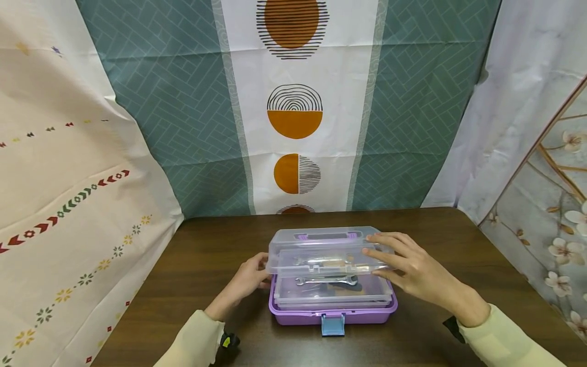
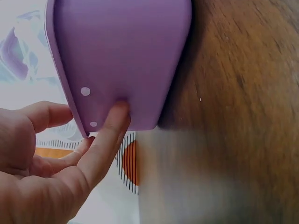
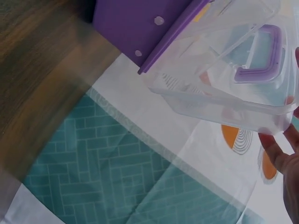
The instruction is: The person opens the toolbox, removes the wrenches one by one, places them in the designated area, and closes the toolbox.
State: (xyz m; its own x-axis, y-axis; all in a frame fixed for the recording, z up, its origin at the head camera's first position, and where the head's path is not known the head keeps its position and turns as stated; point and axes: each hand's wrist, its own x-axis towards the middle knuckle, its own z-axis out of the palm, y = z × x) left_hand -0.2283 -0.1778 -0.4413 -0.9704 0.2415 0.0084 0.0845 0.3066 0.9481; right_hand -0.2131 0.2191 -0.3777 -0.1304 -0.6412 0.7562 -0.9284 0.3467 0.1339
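Observation:
A purple toolbox [image 1: 302,319] with a blue front latch [image 1: 332,324] stands on the table. Its clear lid [image 1: 293,242], with a purple handle [image 3: 275,53], is tilted partway up. My right hand [image 1: 415,267] holds the lid at its right end, fingers spread over the edge. My left hand [image 1: 249,278] is at the toolbox's left side; in the left wrist view one finger presses the purple wall [image 2: 126,51] and another fingertip meets the rim. Inside sits a clear tray [image 1: 298,295], and a metal wrench [image 1: 326,280] lies at its top.
The brown wooden table [image 1: 206,244] runs back to a hanging green and white patterned cloth [image 1: 192,127]. A cream embroidered cloth [image 1: 69,204] hangs at the left and a floral cloth [image 1: 550,244] at the right.

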